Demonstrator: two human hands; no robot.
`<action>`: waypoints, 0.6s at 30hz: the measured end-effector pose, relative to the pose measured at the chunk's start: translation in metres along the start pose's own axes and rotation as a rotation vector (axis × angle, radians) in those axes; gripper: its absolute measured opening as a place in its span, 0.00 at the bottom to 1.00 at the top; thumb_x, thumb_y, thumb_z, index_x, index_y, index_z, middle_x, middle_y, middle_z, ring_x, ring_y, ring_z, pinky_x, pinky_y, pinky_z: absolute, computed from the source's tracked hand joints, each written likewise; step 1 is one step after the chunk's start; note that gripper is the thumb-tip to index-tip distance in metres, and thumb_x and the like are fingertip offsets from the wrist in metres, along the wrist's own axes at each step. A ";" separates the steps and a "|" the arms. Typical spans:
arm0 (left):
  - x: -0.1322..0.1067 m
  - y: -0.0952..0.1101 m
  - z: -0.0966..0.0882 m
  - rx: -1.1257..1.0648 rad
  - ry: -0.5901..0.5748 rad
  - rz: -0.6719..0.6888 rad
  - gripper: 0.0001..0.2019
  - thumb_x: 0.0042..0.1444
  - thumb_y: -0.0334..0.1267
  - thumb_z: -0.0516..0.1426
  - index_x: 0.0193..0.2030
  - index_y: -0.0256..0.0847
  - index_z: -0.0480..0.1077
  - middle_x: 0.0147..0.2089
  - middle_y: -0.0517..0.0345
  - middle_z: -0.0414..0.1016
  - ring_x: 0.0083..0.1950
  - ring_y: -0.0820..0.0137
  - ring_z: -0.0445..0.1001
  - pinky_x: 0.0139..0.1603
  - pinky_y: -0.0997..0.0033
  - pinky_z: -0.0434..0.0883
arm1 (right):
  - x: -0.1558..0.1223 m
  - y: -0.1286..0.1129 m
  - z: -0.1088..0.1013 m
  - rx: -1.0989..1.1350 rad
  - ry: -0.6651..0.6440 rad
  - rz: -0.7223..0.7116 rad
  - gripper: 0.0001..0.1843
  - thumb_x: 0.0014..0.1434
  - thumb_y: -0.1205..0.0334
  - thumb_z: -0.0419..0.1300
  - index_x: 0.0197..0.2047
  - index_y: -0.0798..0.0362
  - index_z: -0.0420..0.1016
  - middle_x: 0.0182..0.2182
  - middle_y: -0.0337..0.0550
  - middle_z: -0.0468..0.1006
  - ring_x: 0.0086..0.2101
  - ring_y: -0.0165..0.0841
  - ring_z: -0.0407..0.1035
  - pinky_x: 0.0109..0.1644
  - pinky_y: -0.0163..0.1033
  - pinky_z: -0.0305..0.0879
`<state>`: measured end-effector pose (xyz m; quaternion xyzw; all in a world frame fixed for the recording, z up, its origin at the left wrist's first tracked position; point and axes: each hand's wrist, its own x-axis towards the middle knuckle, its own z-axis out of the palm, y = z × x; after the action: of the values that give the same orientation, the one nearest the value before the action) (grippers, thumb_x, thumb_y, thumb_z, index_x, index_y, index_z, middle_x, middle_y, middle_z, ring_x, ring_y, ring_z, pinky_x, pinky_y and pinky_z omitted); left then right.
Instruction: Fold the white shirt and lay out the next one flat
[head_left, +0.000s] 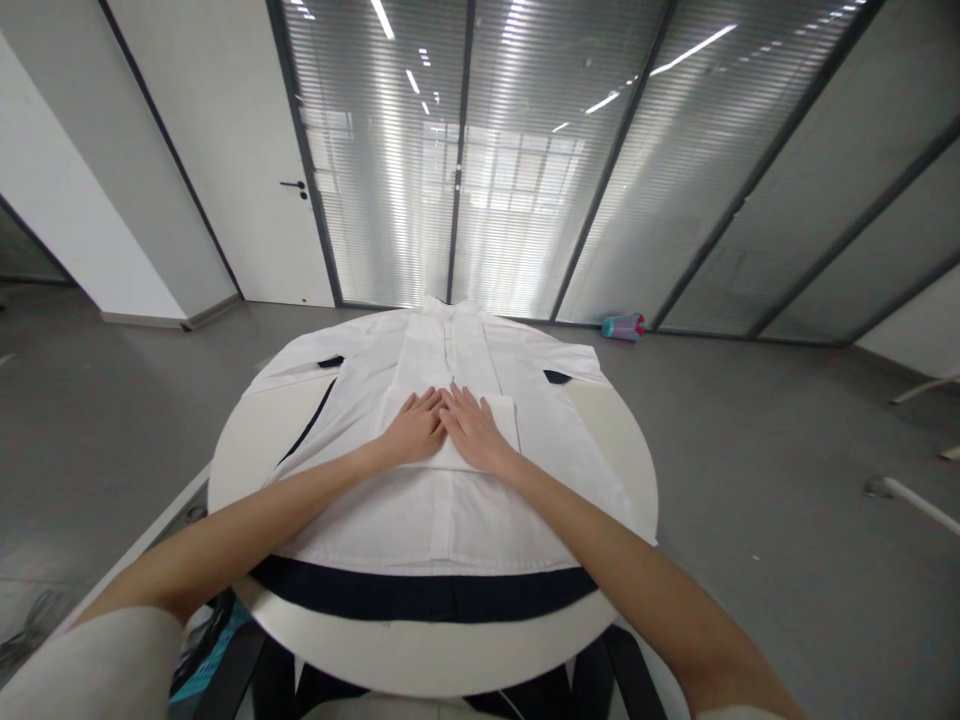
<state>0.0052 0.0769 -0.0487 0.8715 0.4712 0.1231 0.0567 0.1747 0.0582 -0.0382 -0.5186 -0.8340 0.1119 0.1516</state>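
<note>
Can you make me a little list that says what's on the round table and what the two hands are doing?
table: round white table
on it: white shirt with a dark hem band, spread flat, collar at the far side
left hand: flat, palm down on the shirt's middle
right hand: flat, palm down beside it, fingertips touching the left hand's
holding anything: no, both only press
floor behind: a small bottle lying by the glass wall

Bright, even daylight through blinds (465,180), ceiling strip reflections glare on glass; sharp focus, strong wide-angle bending at edges, soft shadows.
</note>
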 end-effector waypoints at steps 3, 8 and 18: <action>0.000 -0.006 0.003 0.064 -0.057 0.013 0.29 0.68 0.41 0.45 0.75 0.39 0.51 0.76 0.46 0.48 0.76 0.52 0.45 0.73 0.44 0.47 | 0.002 0.001 0.005 -0.038 -0.042 -0.083 0.41 0.70 0.38 0.28 0.76 0.55 0.39 0.74 0.47 0.40 0.72 0.43 0.36 0.73 0.57 0.34; -0.014 -0.044 -0.007 0.077 -0.099 -0.060 0.32 0.70 0.53 0.42 0.75 0.39 0.49 0.77 0.45 0.44 0.77 0.56 0.43 0.74 0.47 0.46 | -0.014 0.036 -0.006 -0.169 -0.113 -0.061 0.46 0.68 0.34 0.30 0.75 0.60 0.44 0.73 0.52 0.42 0.72 0.43 0.37 0.73 0.56 0.34; -0.016 -0.023 -0.002 0.053 -0.001 -0.011 0.30 0.71 0.53 0.40 0.74 0.42 0.53 0.76 0.47 0.50 0.76 0.53 0.45 0.73 0.44 0.47 | -0.015 0.015 -0.007 -0.138 -0.115 -0.108 0.45 0.68 0.34 0.30 0.76 0.57 0.42 0.73 0.50 0.42 0.72 0.45 0.37 0.73 0.57 0.35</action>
<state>-0.0223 0.0762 -0.0547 0.8701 0.4791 0.1100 0.0344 0.1964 0.0518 -0.0386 -0.4747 -0.8739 0.0753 0.0732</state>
